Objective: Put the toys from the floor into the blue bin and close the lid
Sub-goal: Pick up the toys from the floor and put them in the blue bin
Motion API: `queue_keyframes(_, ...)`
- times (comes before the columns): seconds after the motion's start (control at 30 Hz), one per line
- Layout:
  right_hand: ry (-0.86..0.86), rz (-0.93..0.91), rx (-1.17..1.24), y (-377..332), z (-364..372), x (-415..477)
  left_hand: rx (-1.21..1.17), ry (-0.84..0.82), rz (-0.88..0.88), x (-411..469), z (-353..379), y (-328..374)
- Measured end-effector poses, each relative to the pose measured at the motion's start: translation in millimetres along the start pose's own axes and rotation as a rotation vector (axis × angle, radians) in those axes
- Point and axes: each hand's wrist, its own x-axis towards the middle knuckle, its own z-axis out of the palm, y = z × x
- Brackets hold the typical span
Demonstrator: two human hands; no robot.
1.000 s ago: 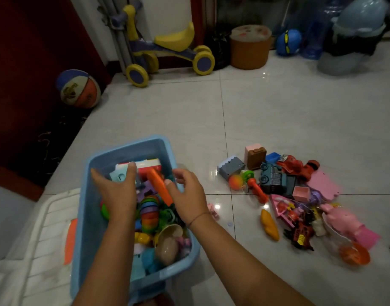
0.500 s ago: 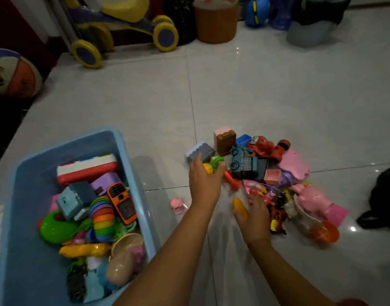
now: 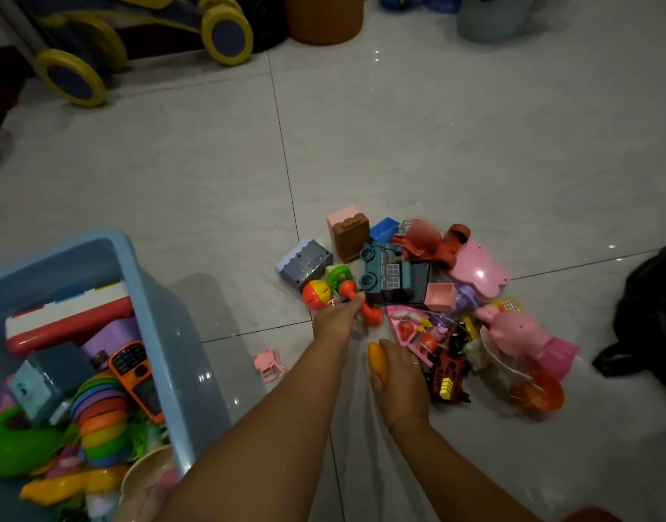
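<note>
The blue bin [image 3: 150, 295] stands open at the lower left, holding several toys, among them an orange toy phone [image 3: 135, 374] and a rainbow stacker [image 3: 98, 416]. On the floor to its right lies a pile of toys: a teal train [image 3: 384, 273], a grey block [image 3: 305, 263], a pink pig [image 3: 520, 329], an orange bowl [image 3: 538, 395]. A small pink chair [image 3: 267, 365] lies apart. My left hand [image 3: 337, 320] is closed around a red rattle [image 3: 373, 316] at the pile's near edge. My right hand [image 3: 399, 374] grips a yellow-orange toy [image 3: 376, 359]. No lid is in view.
A yellow and blue ride-on car [image 3: 135, 32] and a brown stool [image 3: 324, 16] stand at the far edge of the tiled floor. A black bag [image 3: 652, 314] lies at the right. Bare tiles stretch between the pile and the far objects.
Both hands left the bin and reached right to the floor pile. The left hand closed on the red rattle and the right hand on the yellow-orange toy. The view tilted down.
</note>
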Motion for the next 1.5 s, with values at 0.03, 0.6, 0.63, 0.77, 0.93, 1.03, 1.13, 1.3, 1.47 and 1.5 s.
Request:
queue_keyframes(0.03, 0.007, 0.005, 0.015, 0.4, 0.6, 0.3, -0.025, -0.01, -0.016, 0.4, 1.2, 1.3)
queue_keyframes(0.6, 0.15, -0.209, 0.626, -167.7, -67.6, -76.9, -0.238, 0.443, 0.648, -158.8, -138.6, 39.7)
queue_keyframes(0.63, 0.091, -0.265, 0.641, -186.2, -65.5, -90.0, -0.223, 0.562, 0.697, -170.7, -163.0, 36.5)
queue_keyframes(0.77, -0.162, -0.426, 0.602, -242.5, -37.0, -141.4, -0.232, 0.864, 0.709, -194.3, -246.9, 11.8)
queue_keyframes(0.93, -0.326, -0.526, 0.45, -265.0, 8.6, -178.6, -0.104, 1.058, 0.421, -201.4, -300.8, -32.7)
queue_keyframes(1.03, -0.503, -0.544, 0.325, -264.2, 26.4, -187.8, -0.057, 1.081, 0.311, -199.2, -312.9, -54.7)
queue_keyframes(1.13, -0.5, -0.592, 0.22, -254.6, 25.8, -185.7, 0.003, 1.16, 0.371, -196.5, -309.6, -57.3)
queue_keyframes(1.3, -0.084, -0.496, 0.333, -202.0, -24.0, -141.0, 0.029, 1.015, 0.719, -203.9, -247.8, -8.4)
queue_keyframes(1.47, 0.169, -0.159, 0.112, -97.1, -63.7, -73.5, 0.155, 0.594, 0.844, -184.1, -141.9, 3.5)
queue_keyframes(1.5, 0.198, -0.084, 0.068, -74.4, -68.2, -63.4, 0.199, 0.518, 0.852, -175.7, -121.4, -1.2)
